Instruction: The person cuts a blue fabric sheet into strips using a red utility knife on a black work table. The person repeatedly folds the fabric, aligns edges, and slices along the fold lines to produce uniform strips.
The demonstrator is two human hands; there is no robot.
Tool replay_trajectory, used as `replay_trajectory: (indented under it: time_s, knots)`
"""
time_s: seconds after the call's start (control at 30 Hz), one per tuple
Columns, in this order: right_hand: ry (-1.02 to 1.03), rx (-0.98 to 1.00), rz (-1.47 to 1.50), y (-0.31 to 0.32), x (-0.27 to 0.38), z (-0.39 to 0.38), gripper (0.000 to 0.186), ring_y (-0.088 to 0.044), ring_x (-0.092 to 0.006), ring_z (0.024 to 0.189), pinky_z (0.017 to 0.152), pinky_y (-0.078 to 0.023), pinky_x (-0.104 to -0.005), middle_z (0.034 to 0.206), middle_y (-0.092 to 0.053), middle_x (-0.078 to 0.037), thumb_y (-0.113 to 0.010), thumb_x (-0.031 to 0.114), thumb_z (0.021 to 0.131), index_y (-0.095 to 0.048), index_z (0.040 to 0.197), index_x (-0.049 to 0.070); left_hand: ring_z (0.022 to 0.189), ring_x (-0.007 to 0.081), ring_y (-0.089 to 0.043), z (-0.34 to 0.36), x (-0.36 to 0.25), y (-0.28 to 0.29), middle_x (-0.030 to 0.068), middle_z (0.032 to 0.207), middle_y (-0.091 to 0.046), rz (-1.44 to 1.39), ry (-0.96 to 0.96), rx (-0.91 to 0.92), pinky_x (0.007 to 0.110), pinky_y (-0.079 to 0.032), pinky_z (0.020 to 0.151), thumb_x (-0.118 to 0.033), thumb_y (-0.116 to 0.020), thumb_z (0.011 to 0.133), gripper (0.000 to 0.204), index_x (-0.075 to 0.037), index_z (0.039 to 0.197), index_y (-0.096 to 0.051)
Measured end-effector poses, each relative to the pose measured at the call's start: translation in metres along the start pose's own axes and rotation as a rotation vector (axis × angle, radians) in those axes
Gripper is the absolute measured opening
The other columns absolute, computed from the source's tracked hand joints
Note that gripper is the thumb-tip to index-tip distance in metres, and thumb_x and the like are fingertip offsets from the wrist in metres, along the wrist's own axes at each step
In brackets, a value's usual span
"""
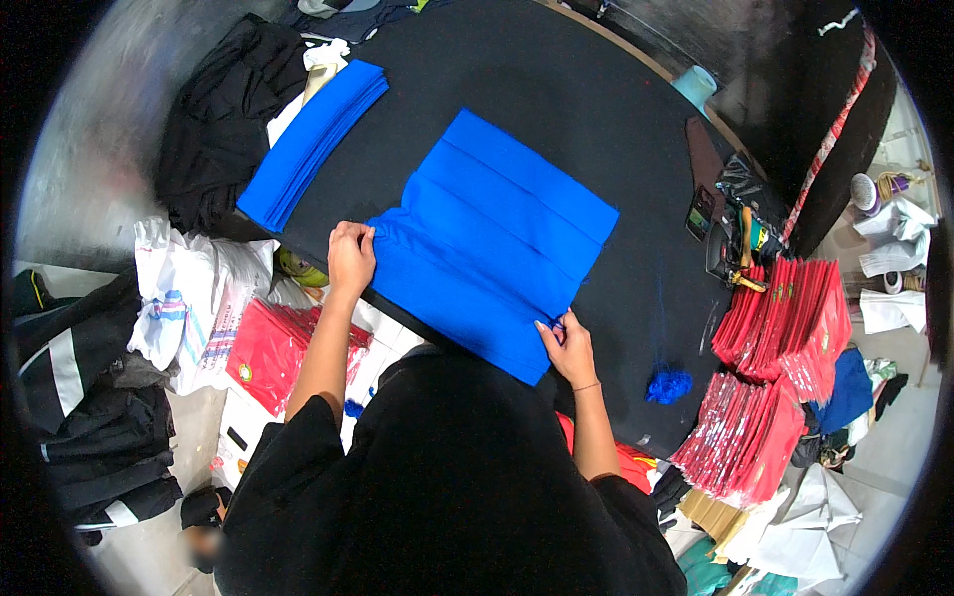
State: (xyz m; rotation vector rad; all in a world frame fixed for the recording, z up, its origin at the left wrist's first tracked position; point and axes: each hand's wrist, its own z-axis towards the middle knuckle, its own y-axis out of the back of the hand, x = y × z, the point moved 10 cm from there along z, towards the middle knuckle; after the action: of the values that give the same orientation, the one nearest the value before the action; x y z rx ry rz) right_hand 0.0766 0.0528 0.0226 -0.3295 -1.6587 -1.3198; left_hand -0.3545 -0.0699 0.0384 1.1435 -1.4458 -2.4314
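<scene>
A bright blue cloth [487, 219] with parallel crease lines lies spread on the black-topped table [636, 298] in front of me. My left hand [352, 260] pinches its left corner between thumb and fingers, at the table's near edge. At the near right edge of the cloth, my right hand [568, 348] is closed on the fabric, thumb against fingers. Between the two hands the near strip is pulled fairly straight and overhangs the table edge a little. Small wrinkles show beside the left hand.
A stack of folded blue cloth [316, 144] lies at the far left by dark garments [234, 109]. At right sit a tangle of blue thread [669, 385], red plastic-wrapped packs [770, 338], an orange-handled tool [745, 248] and a pale blue cup [695, 87]. White sacks [189, 298] stand left.
</scene>
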Motion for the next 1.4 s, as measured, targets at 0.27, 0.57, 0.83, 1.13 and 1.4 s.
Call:
replay_trajectory:
  time_s: [0.27, 0.57, 0.83, 1.13, 1.4]
  knots:
    - [0.086, -0.054, -0.112, -0.002, -0.004, -0.008, 0.035, -0.059, -0.0241, 0.058, 0.058, -0.049, -0.0364, 0.068, -0.059, -0.012, -0.083, 0.025, 0.090, -0.059, 0.094, 0.000, 0.094, 0.0319, -0.062, 0.005, -0.029, 0.005, 0.0094, 0.093, -0.066, 0.050, -0.104, 0.121, 0.046, -0.042, 0.083, -0.019, -0.070, 0.093, 0.011, -0.008, 0.091, -0.071]
    - [0.130, 0.004, -0.191, -0.009, -0.009, -0.018, 0.038, -0.065, -0.0337, 0.065, 0.063, -0.052, -0.0427, 0.073, -0.063, -0.014, -0.081, 0.030, 0.091, -0.055, 0.088, 0.002, 0.086, 0.0327, -0.067, 0.008, 0.017, 0.011, 0.0095, 0.085, -0.071, 0.121, 0.105, 0.006, 0.047, -0.045, 0.081, -0.023, -0.070, 0.093, 0.013, -0.011, 0.087, -0.072]
    - [0.047, 0.039, -0.161, -0.008, -0.005, -0.006, 0.039, -0.068, -0.0351, 0.070, 0.067, -0.054, -0.0451, 0.075, -0.067, -0.015, -0.082, 0.032, 0.090, -0.055, 0.087, 0.003, 0.101, 0.0297, -0.068, 0.015, 0.034, 0.009, 0.0080, 0.103, -0.074, 0.181, 0.256, 0.034, 0.047, -0.042, 0.088, -0.040, -0.069, 0.094, 0.026, -0.016, 0.101, -0.079]
    - [-0.006, 0.058, -0.115, -0.009, -0.018, -0.008, 0.040, -0.071, -0.0319, 0.075, 0.070, -0.057, -0.0421, 0.081, -0.070, -0.015, -0.082, 0.033, 0.090, -0.065, 0.110, 0.003, 0.120, 0.0279, -0.064, 0.061, -0.005, -0.083, 0.0098, 0.110, -0.076, 0.341, 0.285, 0.542, 0.050, -0.033, 0.101, -0.047, -0.076, 0.090, 0.043, -0.010, 0.111, -0.077]
    - [0.001, 0.013, -0.096, -0.007, -0.015, -0.008, 0.035, -0.073, -0.0299, 0.074, 0.067, -0.057, -0.0402, 0.082, -0.070, -0.016, -0.083, 0.029, 0.090, -0.064, 0.101, 0.001, 0.094, 0.0275, -0.068, 0.068, -0.010, -0.059, 0.0080, 0.093, -0.076, 0.270, 0.089, 0.263, 0.046, -0.034, 0.097, -0.035, -0.080, 0.089, 0.023, -0.013, 0.095, -0.077]
